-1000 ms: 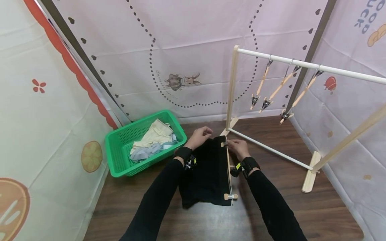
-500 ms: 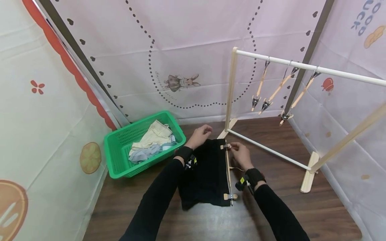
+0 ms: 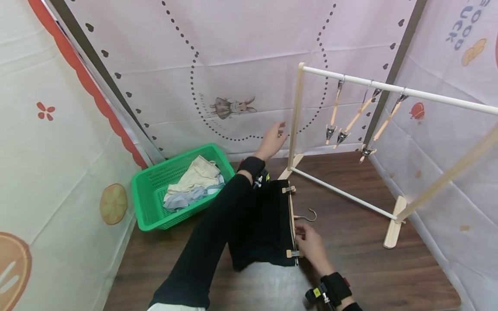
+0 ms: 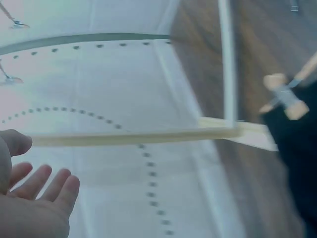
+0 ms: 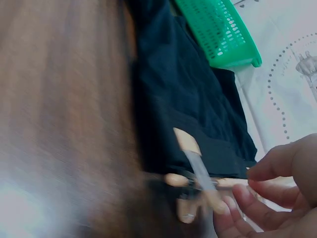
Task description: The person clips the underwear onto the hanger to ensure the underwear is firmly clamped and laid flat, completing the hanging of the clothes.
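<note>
A black garment [image 3: 268,229] lies on the floor, its right edge held by two wooden-and-metal clips of a clip hanger [image 3: 291,211]. The hanger's metal hook [image 3: 311,216] points right. My right hand [image 3: 313,248] is at the hanger bar close to the lower clip [image 3: 293,253]; in the right wrist view, thumb and fingers [image 5: 265,193] lie either side of the bar next to a clip [image 5: 195,163]. My left hand [image 3: 274,140] is raised beyond the garment, near the rack's left post, holding nothing. In the left wrist view its fingers [image 4: 54,191] are spread loosely.
A wooden rack [image 3: 297,108] with a white top rail [image 3: 350,78] stands at the right, and several similar hangers [image 3: 358,116] hang from it. To the left sits a green basket [image 3: 145,205] with cream and pale blue cloths [image 3: 198,172]. Printed cloth walls surround the floor.
My right hand has moved from the upper clip down along the hanger to near the lower clip, uncovering the hook. The left hand has risen away from the garment toward the rack post.
</note>
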`<state>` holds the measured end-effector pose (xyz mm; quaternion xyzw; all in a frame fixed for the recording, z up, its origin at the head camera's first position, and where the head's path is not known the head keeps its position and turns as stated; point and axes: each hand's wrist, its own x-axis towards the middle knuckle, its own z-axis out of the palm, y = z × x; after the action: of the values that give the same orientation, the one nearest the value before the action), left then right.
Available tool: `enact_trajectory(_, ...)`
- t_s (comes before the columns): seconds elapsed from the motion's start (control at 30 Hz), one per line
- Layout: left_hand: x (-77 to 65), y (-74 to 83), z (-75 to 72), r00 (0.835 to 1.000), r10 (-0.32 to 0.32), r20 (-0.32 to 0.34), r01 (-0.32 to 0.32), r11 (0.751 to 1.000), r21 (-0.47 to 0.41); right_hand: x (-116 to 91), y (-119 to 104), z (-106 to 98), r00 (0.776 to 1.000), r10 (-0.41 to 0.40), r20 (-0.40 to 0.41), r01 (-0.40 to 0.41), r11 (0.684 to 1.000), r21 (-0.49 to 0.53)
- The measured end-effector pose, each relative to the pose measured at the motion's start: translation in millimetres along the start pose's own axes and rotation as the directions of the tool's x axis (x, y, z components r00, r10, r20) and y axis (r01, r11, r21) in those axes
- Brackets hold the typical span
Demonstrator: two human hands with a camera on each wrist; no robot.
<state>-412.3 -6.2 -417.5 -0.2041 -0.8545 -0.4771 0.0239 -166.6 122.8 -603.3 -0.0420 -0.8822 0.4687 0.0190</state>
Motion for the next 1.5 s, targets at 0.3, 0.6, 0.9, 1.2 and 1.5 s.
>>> enact_trajectory(0.3,52.5,56.2,-12.5,0.999,-0.034,-0.032,0.034,0.999,0.001,-13.4,0.8,9.7,0.999,0.025,-0.032,-0.024,0.999,0.044)
enact_trajectory(0.6,71.9,94.4,-15.2,0.992,0.041,-0.119,-0.034,0.998,0.059,-5.5,2.2,9.4,0.986,0.164,0.029,-0.166,0.980,0.105)
enact_trajectory(0.9,74.8,99.6,-13.5,0.971,0.027,-0.236,0.015,0.985,0.174,1.9,2.9,5.9,0.965,0.184,0.186,-0.241,0.904,0.353)
enact_trajectory(1.2,76.8,99.9,-9.9,0.971,0.049,-0.234,-0.012,0.988,0.157,16.1,2.0,-2.0,0.971,0.168,0.172,-0.224,0.890,0.397)
enact_trajectory(1.5,75.6,101.7,-11.7,0.968,0.025,-0.248,0.007,0.992,0.126,14.2,-27.0,-27.7,0.989,0.104,0.102,-0.137,0.908,0.395)
